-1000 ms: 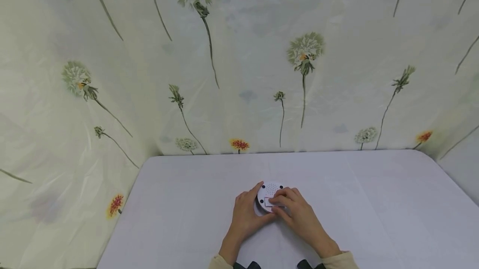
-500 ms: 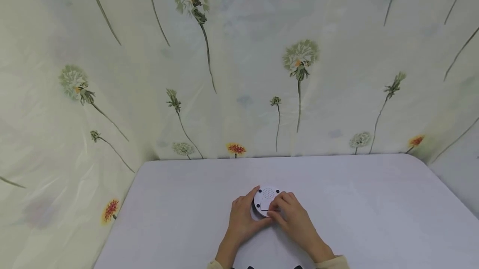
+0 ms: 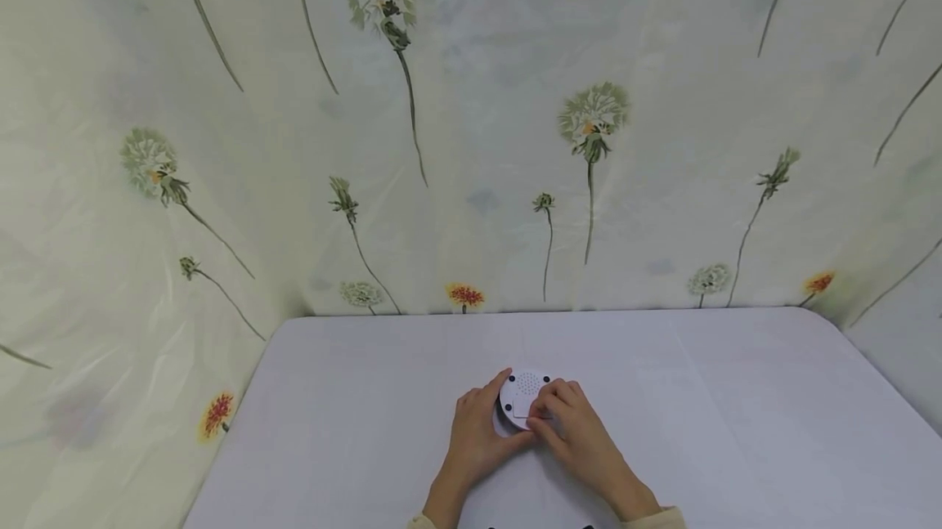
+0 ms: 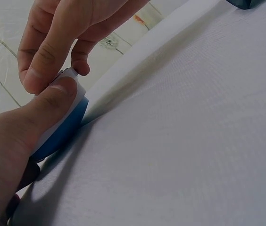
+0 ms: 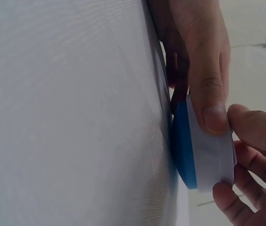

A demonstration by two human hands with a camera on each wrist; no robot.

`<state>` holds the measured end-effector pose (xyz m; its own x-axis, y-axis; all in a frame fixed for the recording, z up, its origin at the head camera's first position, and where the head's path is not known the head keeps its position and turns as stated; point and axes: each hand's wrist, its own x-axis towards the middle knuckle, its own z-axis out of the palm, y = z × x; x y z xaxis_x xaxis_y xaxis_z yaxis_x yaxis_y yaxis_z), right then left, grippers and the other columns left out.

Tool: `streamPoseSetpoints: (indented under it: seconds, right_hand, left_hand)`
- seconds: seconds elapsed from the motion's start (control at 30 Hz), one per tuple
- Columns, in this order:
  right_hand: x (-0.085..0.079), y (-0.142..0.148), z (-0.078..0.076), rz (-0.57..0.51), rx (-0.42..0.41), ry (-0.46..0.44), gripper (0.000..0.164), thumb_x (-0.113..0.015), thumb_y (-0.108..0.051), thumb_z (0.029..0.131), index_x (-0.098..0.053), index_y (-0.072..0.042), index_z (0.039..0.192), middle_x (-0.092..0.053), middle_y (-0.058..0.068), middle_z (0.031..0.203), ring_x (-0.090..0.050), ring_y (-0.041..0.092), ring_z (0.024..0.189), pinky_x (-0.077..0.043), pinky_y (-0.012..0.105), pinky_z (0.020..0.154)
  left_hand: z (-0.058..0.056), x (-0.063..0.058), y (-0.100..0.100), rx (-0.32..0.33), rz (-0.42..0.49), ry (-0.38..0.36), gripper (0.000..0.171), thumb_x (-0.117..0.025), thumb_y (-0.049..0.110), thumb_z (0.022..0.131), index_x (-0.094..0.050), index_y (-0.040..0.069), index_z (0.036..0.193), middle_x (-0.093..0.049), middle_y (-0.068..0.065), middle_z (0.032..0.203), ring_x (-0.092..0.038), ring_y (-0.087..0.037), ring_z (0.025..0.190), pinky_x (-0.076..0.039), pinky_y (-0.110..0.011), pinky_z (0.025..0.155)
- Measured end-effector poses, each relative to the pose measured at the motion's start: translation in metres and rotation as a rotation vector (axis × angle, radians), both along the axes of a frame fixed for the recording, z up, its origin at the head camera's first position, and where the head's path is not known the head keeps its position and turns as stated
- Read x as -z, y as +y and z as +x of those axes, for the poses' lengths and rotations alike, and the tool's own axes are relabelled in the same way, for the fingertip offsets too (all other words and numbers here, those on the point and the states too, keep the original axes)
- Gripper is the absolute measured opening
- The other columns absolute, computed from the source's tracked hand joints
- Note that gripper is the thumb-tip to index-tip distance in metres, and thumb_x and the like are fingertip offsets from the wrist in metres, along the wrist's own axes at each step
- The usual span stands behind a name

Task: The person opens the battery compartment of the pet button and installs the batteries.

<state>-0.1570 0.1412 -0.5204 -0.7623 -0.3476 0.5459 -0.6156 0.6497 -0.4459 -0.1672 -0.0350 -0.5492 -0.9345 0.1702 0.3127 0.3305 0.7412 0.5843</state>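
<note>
A small round device (image 3: 527, 384) lies face down between both hands, its white underside showing a patch of small holes and dark round feet. A rectangular cover (image 3: 520, 405) sits at the near part of that underside. In both wrist views the device's lower part (image 5: 185, 146) is blue. My left hand (image 3: 477, 431) grips the device round its left and near edge, thumb on the near side. With thumb and curled fingers my right hand (image 3: 577, 441) pinches at the cover's right side, hiding that corner. A thin lip shows there in the right wrist view.
The device is on a white-clothed table (image 3: 368, 398). Behind and to the left hangs a pale curtain (image 3: 486, 104) printed with dandelions, meeting the table's far edge. A dark object (image 4: 241, 4) shows at the top of the left wrist view.
The right fingers have drawn from over the cover to its right side, uncovering more of its left part. The left hand keeps its grip, and the head view has shifted slightly.
</note>
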Motion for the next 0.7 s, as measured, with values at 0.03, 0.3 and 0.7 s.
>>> streamPoseSetpoints:
  seconds: [0.03, 0.3, 0.7]
  right_hand:
    - [0.0002, 0.0, 0.0, -0.003, -0.002, -0.002, 0.022, -0.077, -0.012, 0.077, -0.06, -0.023, 0.084, -0.05, -0.015, 0.097, -0.041, 0.003, 0.095, -0.037, 0.02, 0.082]
    - [0.0014, -0.0007, 0.0004, -0.062, 0.014, 0.011, 0.023, -0.076, -0.005, 0.077, -0.064, -0.02, 0.09, -0.053, -0.011, 0.1, -0.043, 0.006, 0.097, -0.035, 0.018, 0.081]
    - [0.0018, -0.0033, 0.0035, -0.143, 0.101, -0.248, 0.065, -0.072, -0.018, 0.082, -0.044, -0.017, 0.14, -0.038, 0.014, 0.137, -0.036, 0.027, 0.128, -0.035, 0.042, 0.1]
  left_hand:
    - [0.0002, -0.0002, 0.0, 0.0, -0.001, -0.001, 0.091, -0.075, 0.062, 0.066, -0.041, 0.026, 0.142, -0.061, 0.004, 0.127, -0.056, -0.015, 0.104, -0.037, -0.039, 0.099]
    - [0.0014, -0.0025, 0.0005, 0.002, 0.016, 0.009, 0.093, -0.074, 0.064, 0.064, -0.042, 0.024, 0.141, -0.059, 0.005, 0.131, -0.056, -0.014, 0.103, -0.037, -0.039, 0.099]
    - [0.0021, -0.0017, 0.0004, 0.0, 0.011, 0.007, 0.096, -0.071, 0.07, 0.062, -0.042, 0.024, 0.141, -0.058, 0.007, 0.133, -0.056, -0.012, 0.103, -0.037, -0.04, 0.1]
